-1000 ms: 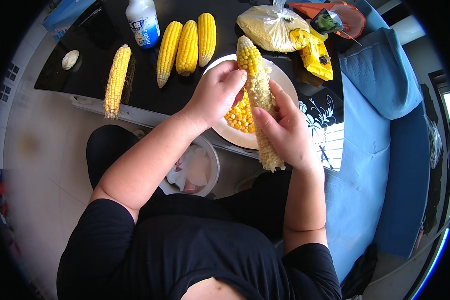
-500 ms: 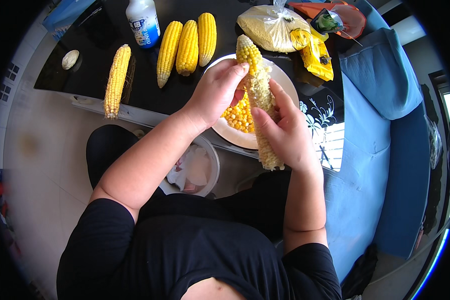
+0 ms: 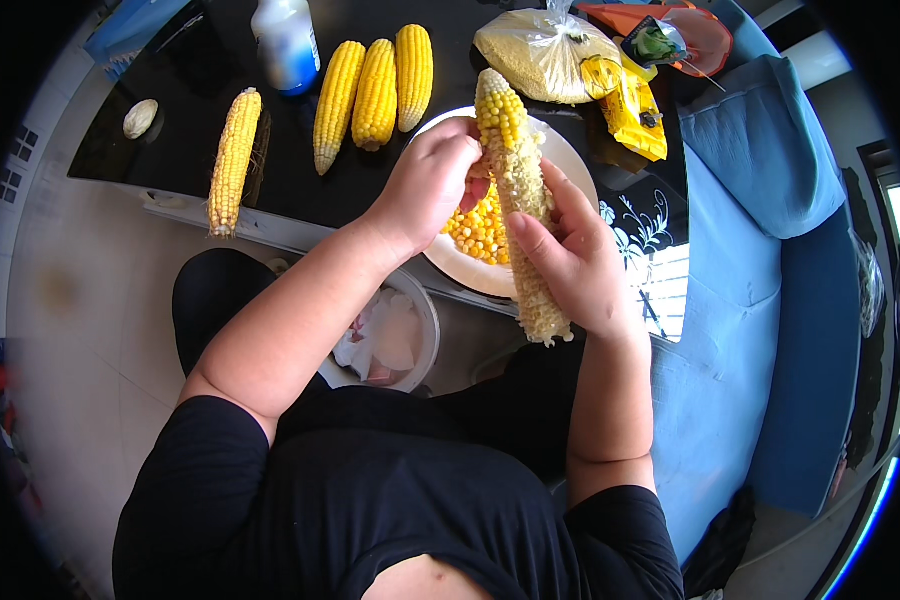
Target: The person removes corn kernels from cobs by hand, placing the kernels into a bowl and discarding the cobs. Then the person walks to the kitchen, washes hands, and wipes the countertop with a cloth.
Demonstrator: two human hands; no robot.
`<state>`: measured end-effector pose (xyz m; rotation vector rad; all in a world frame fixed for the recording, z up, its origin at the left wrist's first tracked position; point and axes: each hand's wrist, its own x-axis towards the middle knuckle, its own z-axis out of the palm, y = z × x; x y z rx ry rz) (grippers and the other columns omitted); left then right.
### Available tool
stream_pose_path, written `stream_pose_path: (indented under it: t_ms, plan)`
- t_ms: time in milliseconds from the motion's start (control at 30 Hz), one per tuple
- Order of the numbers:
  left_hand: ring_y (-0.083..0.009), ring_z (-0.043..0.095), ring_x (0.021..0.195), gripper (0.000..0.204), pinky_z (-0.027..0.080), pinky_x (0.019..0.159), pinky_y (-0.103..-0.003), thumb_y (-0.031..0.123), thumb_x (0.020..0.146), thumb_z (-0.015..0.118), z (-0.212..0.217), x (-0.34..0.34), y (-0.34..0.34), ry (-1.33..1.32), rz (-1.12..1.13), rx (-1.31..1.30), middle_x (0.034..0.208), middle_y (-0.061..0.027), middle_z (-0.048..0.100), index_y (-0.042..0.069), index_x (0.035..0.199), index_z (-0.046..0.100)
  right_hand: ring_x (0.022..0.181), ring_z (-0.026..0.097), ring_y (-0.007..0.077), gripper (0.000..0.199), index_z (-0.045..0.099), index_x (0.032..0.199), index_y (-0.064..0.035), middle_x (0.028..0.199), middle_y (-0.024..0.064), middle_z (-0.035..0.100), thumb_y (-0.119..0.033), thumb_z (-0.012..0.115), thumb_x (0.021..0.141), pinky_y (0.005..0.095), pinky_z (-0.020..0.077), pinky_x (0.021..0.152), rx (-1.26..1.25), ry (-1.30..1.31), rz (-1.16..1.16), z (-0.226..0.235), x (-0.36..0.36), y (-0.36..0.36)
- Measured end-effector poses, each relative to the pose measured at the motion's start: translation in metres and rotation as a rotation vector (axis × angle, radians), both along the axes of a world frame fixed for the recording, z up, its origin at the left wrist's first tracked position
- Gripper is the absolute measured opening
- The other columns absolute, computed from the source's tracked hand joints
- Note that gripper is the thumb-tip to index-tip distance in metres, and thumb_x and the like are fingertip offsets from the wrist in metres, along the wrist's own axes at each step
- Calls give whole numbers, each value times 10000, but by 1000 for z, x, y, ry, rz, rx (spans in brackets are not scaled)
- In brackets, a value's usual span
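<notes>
A mostly stripped corn cob [image 3: 519, 185] slants over a plate [image 3: 567, 160]; yellow kernels remain only round its upper end. My right hand [image 3: 588, 262] is closed round its lower half, thumb on the near face. At the cob's upper left edge, my left hand [image 3: 428, 188] is closed, its thumb bent against the side just below the remaining kernels. Some of its fingertips are hidden behind the cob. Loose corn kernels [image 3: 478, 235] lie in the plate beneath both hands.
Three yellow ears of corn [image 3: 374, 95] lie behind the plate, another ear [image 3: 234, 160] farther left. A white-and-blue bottle [image 3: 286, 50], a tied bag of yellow grain [image 3: 545, 55] and a yellow packet [image 3: 634, 115] stand farther back. Below the table edge is a bin [image 3: 428, 345]; a blue sofa [image 3: 720, 370] is right.
My left thumb has slid down and left, off the kernels to the cob's edge. The cob has shifted very slightly right in my right hand.
</notes>
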<state>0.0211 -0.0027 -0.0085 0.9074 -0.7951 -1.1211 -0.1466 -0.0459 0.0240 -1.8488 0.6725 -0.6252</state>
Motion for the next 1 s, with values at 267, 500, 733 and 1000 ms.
stream_pose_path:
  t_ms: [267,500,733,1000]
  plan:
    - [-77,538,798,252,438,696,-220,157,883,381,8,-7,4,-54,69,39,936,-29,565,29,1056,513,848,560,137,595,327,1283,68,988,136,578,-199,607,831,251,459,747,169,-72,38,5,-1,0]
    - [-69,526,764,239,428,652,-201,93,871,360,9,-5,3,78,43,-30,909,-25,563,39,1042,518,838,544,113,596,327,1279,74,956,111,570,-208,606,834,237,453,740,165,-102,46,0,0,-2]
    - [-46,494,728,222,410,654,-191,176,886,396,8,-5,2,-77,62,43,883,-7,559,44,1013,522,791,551,114,568,354,1266,65,898,105,579,-195,609,829,237,460,700,136,-98,25,-2,-2,-2]
    - [-31,494,716,280,418,663,-184,262,879,505,12,-11,4,-112,41,-68,828,3,554,5,984,538,736,626,277,584,408,1238,12,907,214,603,-198,648,748,318,494,655,-361,146,-123,4,0,5]
